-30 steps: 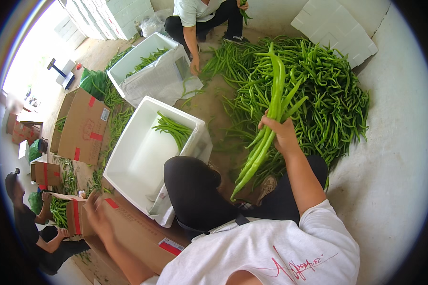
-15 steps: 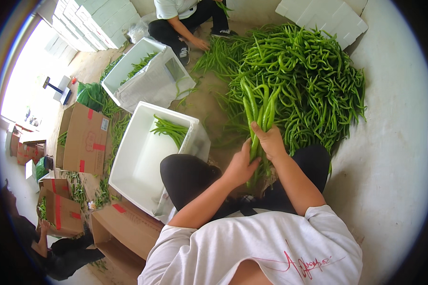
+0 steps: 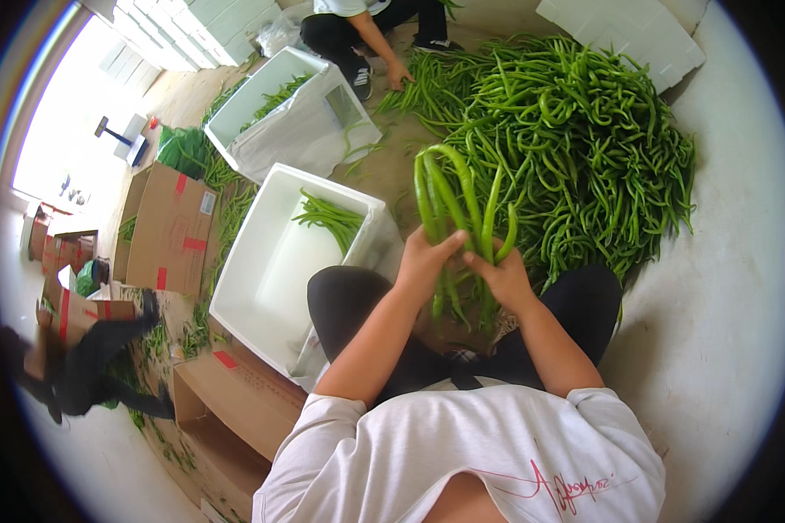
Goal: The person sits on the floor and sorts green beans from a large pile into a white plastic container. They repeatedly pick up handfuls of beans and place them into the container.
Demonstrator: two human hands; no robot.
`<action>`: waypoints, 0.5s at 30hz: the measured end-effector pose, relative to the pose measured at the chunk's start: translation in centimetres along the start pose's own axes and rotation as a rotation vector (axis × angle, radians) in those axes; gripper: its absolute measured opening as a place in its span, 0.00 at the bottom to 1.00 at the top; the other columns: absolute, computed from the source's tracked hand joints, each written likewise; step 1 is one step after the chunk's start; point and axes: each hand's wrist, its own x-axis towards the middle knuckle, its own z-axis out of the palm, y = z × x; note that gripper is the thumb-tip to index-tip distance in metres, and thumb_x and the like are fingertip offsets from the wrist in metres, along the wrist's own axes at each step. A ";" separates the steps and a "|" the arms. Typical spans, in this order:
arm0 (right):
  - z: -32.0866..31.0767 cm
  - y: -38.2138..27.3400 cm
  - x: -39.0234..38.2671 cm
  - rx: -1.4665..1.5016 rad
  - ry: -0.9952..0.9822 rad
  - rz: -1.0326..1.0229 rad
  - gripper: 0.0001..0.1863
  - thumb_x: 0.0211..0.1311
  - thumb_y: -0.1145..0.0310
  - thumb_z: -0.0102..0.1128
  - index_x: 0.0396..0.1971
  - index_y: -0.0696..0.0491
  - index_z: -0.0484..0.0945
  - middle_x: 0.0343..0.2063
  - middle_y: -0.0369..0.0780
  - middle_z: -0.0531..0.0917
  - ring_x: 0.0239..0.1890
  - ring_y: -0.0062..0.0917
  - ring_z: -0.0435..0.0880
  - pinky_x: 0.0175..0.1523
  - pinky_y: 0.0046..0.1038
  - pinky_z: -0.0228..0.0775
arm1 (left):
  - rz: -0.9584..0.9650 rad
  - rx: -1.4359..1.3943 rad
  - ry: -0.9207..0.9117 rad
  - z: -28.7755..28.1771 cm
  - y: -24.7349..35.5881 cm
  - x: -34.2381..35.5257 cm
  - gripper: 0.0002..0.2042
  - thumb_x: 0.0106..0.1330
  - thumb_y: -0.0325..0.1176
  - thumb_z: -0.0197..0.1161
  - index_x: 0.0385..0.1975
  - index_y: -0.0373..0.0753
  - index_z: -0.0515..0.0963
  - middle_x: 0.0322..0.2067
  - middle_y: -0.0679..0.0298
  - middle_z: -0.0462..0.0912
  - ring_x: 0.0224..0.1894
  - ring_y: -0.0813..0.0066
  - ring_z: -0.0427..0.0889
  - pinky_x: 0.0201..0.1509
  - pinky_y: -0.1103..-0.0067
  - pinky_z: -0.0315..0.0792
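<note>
White short-sleeved T-shirt with thin red script drawn across the front. Black trousers on both legs. Bare forearms, left hand (image 3: 426, 258) and right hand (image 3: 502, 277) without gloves, rings or watch.

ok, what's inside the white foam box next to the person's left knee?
The white foam box holds a small heap of long green peppers at its far end; the rest shows bare white floor. Its near right corner is hidden behind the person's left knee.

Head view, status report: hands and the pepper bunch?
Left hand and right hand both grip bunch of long green peppers, upright. White foam box alongside, nothing between.
</note>
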 end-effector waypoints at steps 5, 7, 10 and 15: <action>0.6 1.4 -0.2 0.246 -0.017 0.132 0.17 0.63 0.63 0.59 0.46 0.58 0.77 0.36 0.40 0.82 0.37 0.20 0.78 0.43 0.24 0.69 | -0.088 -0.175 0.087 -0.6 -0.1 0.5 0.10 0.60 0.32 0.65 0.36 0.35 0.75 0.28 0.63 0.79 0.25 0.77 0.75 0.27 0.81 0.69; 0.1 2.2 -0.1 0.362 0.014 0.183 0.18 0.64 0.63 0.58 0.47 0.59 0.76 0.31 0.38 0.81 0.32 0.20 0.77 0.39 0.22 0.68 | -0.085 -0.234 0.176 -0.9 -0.1 0.4 0.09 0.60 0.33 0.65 0.34 0.36 0.75 0.27 0.64 0.77 0.25 0.76 0.74 0.26 0.80 0.68; -0.4 1.3 0.0 0.601 -0.019 0.297 0.17 0.64 0.62 0.57 0.46 0.60 0.76 0.23 0.36 0.77 0.26 0.20 0.74 0.34 0.22 0.67 | -0.118 -0.267 0.258 -2.3 0.6 0.7 0.09 0.59 0.35 0.65 0.31 0.37 0.74 0.23 0.65 0.74 0.24 0.75 0.73 0.26 0.78 0.67; -0.8 1.2 -0.1 0.719 0.000 0.344 0.17 0.65 0.63 0.57 0.47 0.60 0.74 0.23 0.36 0.78 0.25 0.21 0.75 0.32 0.23 0.68 | -0.079 -0.386 0.147 -3.2 0.5 1.1 0.08 0.59 0.34 0.63 0.32 0.39 0.73 0.22 0.66 0.72 0.22 0.74 0.71 0.26 0.79 0.65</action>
